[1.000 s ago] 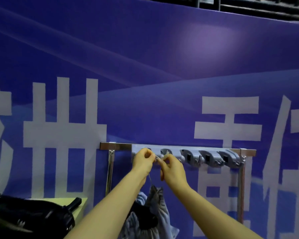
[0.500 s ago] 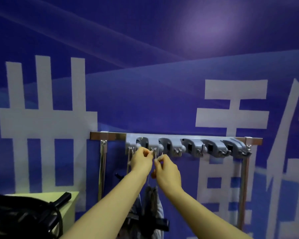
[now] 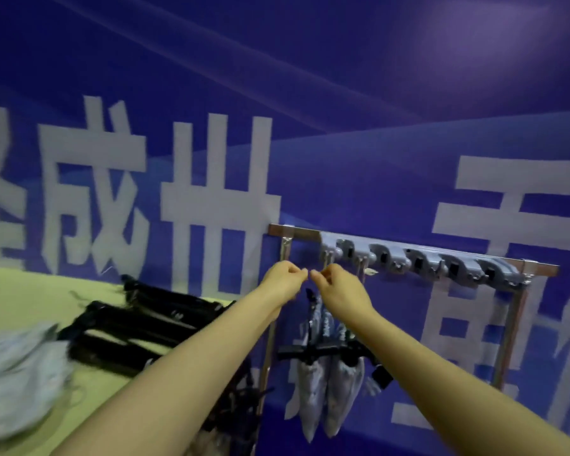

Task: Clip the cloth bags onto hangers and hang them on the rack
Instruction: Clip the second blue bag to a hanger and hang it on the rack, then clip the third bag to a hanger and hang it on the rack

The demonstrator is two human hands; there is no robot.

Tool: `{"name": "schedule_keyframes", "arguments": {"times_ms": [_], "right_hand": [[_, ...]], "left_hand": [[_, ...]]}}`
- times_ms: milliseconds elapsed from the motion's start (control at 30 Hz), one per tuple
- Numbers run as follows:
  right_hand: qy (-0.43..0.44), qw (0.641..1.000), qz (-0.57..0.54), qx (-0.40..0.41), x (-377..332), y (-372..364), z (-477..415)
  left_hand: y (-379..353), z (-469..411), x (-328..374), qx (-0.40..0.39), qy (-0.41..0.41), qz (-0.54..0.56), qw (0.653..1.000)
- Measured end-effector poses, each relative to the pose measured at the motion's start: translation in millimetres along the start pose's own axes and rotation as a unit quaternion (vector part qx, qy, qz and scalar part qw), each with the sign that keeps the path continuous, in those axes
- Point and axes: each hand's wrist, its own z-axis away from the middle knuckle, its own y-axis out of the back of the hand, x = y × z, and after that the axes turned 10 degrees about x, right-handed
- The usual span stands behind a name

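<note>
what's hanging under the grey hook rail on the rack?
Under the grey hook rail, grey cloth bags hang on black clip hangers at its left end. Both hands cover the hanger hooks, so which slots hold them isn't visible.

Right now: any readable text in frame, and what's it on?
Banner, large white characters, cut off by frame edges and hands:
"成"
"世", likely
Left-edge and right-side characters: partial, unreadable.
Hung bags: small print, too blurred.
Black hangers: white mark, too small.

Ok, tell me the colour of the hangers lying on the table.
Black. The spare hangers show only in the head view, stacked on the yellow-green table.
</note>
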Motion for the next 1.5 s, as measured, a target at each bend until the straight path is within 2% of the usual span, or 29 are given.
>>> {"name": "schedule_keyframes", "arguments": {"times_ms": [100,267,467,567,867,1000,1167,1333,1500], "right_hand": [[0.019,0.999,-0.025,-0.016,-46.0,-6.0,26.4],[0.066,0.991,-0.073,-0.090,-127.3,-39.7,76.5],[0.103,0.974,-0.107,-0.169,-198.0,-90.9,130.9],[0.094,0.972,-0.114,-0.184,-210.8,-111.6,147.5],[0.046,0.975,-0.093,-0.198,-192.9,-146.0,158.2],[0.043,0.975,-0.091,-0.198,-190.4,-158.5,158.8],[0.069,0.970,-0.084,-0.218,-191.8,-171.5,157.0],[0.138,0.961,0.000,-0.238,-194.5,-179.1,162.3],[0.141,0.957,0.093,-0.236,-191.4,-188.6,166.6]], "left_hand": [[58.4,23.6,-9.5,0.038,0.002,-0.021,0.999],[167.3,62.9,-41.8,0.131,0.025,-0.068,0.989],[275.9,105.9,-85.8,0.211,0.046,-0.239,0.947],[308.2,114.7,-108.5,0.234,0.070,-0.272,0.931],[316.7,96.5,-145.9,0.238,0.092,-0.305,0.918],[315.9,82.8,-155.0,0.244,0.101,-0.339,0.903],[311.3,71.2,-167.8,0.216,0.135,-0.339,0.906],[308.7,68.1,-170.1,0.220,0.149,-0.362,0.894],[312.6,64.3,-174.4,0.261,0.143,-0.319,0.900]]}}
